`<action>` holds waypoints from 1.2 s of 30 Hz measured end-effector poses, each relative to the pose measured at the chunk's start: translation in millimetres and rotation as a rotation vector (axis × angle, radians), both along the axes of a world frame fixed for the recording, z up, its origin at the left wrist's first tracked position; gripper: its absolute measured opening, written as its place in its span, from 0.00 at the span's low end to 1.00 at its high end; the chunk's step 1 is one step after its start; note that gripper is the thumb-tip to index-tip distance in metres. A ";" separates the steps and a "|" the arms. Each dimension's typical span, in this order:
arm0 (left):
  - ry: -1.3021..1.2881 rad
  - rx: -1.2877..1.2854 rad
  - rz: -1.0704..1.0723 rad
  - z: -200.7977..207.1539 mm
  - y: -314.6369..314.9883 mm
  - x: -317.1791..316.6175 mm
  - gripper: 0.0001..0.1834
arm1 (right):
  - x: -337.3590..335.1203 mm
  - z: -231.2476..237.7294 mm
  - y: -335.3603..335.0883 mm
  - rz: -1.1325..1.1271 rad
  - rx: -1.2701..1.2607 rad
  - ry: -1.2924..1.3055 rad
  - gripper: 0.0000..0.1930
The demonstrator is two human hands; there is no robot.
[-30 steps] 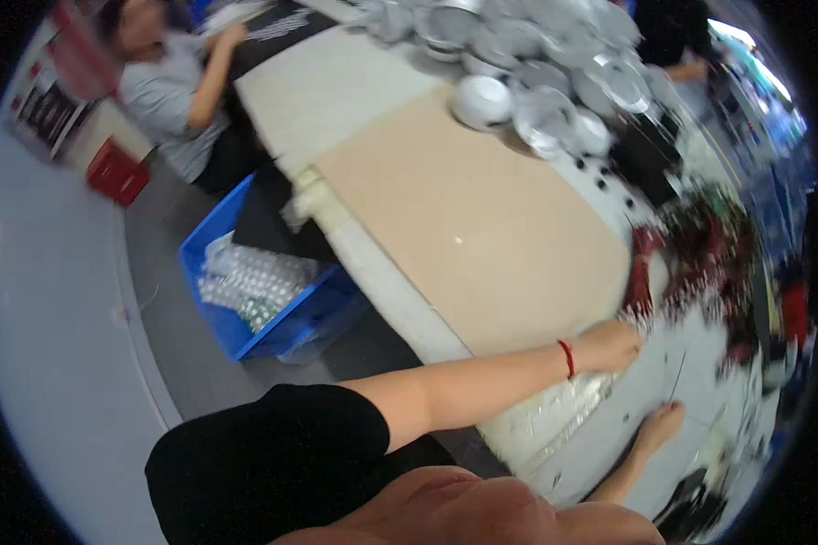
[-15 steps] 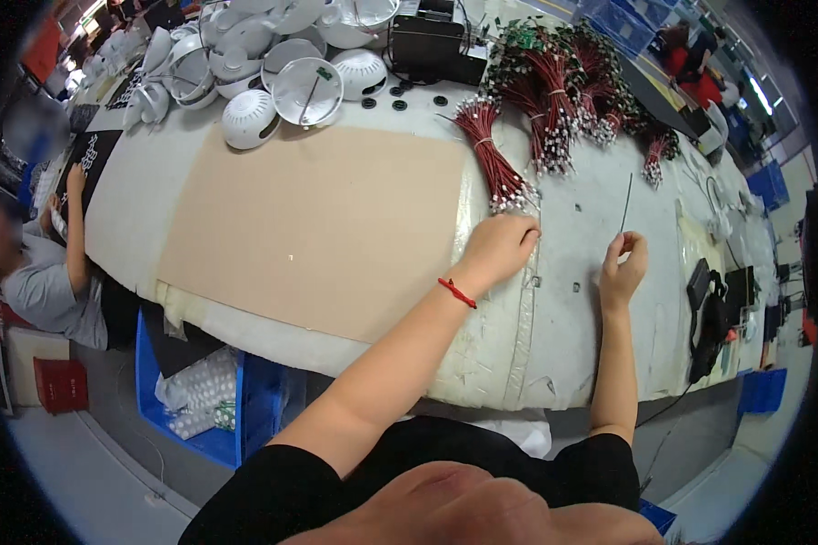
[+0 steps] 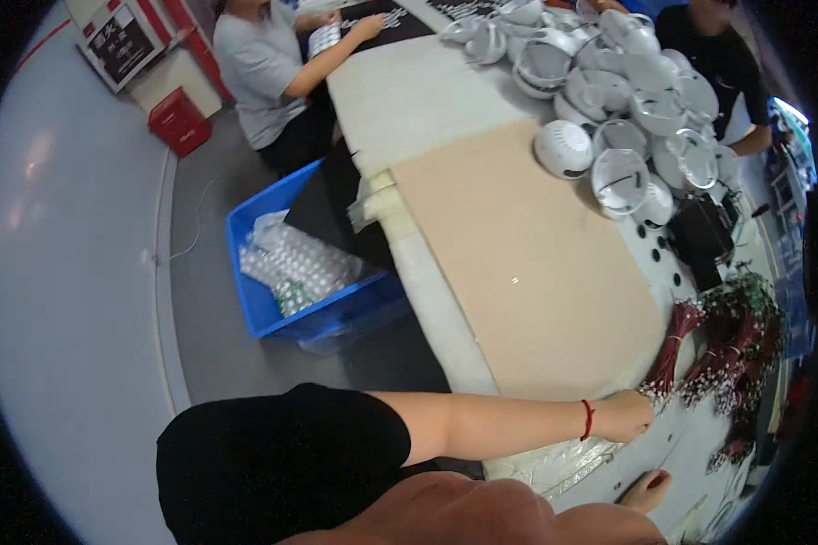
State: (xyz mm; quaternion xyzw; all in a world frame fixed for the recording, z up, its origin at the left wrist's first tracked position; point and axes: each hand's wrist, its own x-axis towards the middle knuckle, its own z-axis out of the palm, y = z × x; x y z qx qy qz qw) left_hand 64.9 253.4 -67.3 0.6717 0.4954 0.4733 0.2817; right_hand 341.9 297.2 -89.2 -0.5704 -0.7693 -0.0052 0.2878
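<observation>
A red cord bracelet (image 3: 588, 420) circles my left wrist. My left hand (image 3: 625, 416) is closed, fingers curled, at the white-tipped end of a tied bundle of dark red wires (image 3: 671, 356); whatever it may hold is hidden. Nearer to me, my right hand (image 3: 647, 491) rests low over the table with its fingers pressed together. Only part of it shows, and I cannot make out what is in it. More bundles of red wires (image 3: 734, 350) with white and green ends lie beyond the left hand.
A beige board (image 3: 536, 272) covers much of the white table. White dome housings (image 3: 563, 149) are piled at the far side, beside black round pieces (image 3: 656, 254) and a black device (image 3: 702, 232). A blue crate (image 3: 245, 295) stands on the floor. Two people (image 3: 268, 77) (image 3: 713, 64) are across the table.
The view has swung left, so the table now runs diagonally. The thin dark rod seen in my right hand earlier is no longer distinguishable. My left hand stays by the wire bundle.
</observation>
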 end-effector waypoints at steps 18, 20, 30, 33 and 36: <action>0.052 -0.003 0.020 4.6 -2.6 -4.5 0.07 | -38.1 20.7 -16.9 0.103 0.088 -0.100 0.06; 0.035 0.015 0.027 3.5 -2.3 -4.8 0.07 | -47.4 30.0 -20.1 0.106 0.080 -0.046 0.06; 0.050 0.012 -0.025 4.9 -3.4 -5.2 0.08 | -37.0 19.2 -18.7 0.101 0.060 -0.035 0.05; 0.055 0.012 -0.018 5.7 -4.1 -6.2 0.08 | -32.6 15.1 -13.1 0.125 0.060 -0.044 0.05; 0.071 0.006 0.001 4.9 -4.6 -5.4 0.08 | -33.1 16.9 -14.9 0.108 0.018 -0.011 0.05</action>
